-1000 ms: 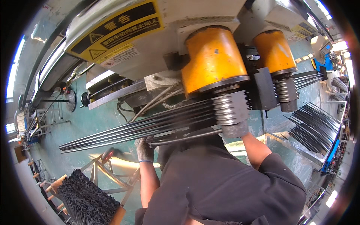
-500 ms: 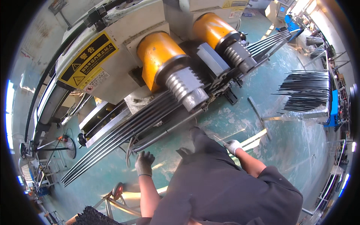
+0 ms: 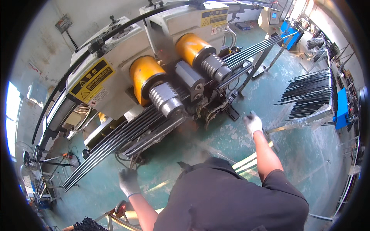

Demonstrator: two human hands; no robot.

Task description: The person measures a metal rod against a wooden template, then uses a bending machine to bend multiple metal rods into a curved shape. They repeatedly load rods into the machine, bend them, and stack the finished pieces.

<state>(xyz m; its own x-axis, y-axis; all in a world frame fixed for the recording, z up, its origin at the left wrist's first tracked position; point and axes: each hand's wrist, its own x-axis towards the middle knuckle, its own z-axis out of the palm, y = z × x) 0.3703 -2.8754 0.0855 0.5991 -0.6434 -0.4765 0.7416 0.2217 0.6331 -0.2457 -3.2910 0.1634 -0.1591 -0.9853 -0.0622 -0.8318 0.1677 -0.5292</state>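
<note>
My left hand (image 3: 129,181), in a pale work glove and blurred, hangs at the lower left below the machine's near edge. Its fingers look loosely apart, and I see nothing in them. Out to the right, my gloved right hand (image 3: 253,123) reaches forward over the floor with its fingers partly spread and no object visible in it. Ahead stands a large pale machine (image 3: 119,98) with two orange housings (image 3: 145,75) and ribbed steel cylinders (image 3: 166,101). Several parallel metal tubes (image 3: 104,156) pass beneath these cylinders. A grey bar (image 3: 154,136) lies along their near side.
A rack at the right carries a bundle of dark rods (image 3: 308,92), with a blue panel (image 3: 342,109) beside it. A wheeled metal frame (image 3: 121,210) stands at the lower left near dark bristly material (image 3: 90,225). Green worn floor (image 3: 216,134) lies between me and the machine.
My right hand has moved forward and outward to the right; my left has shifted down and left. The view has shifted, and a grey bar now shows where a coiled spring was.
</note>
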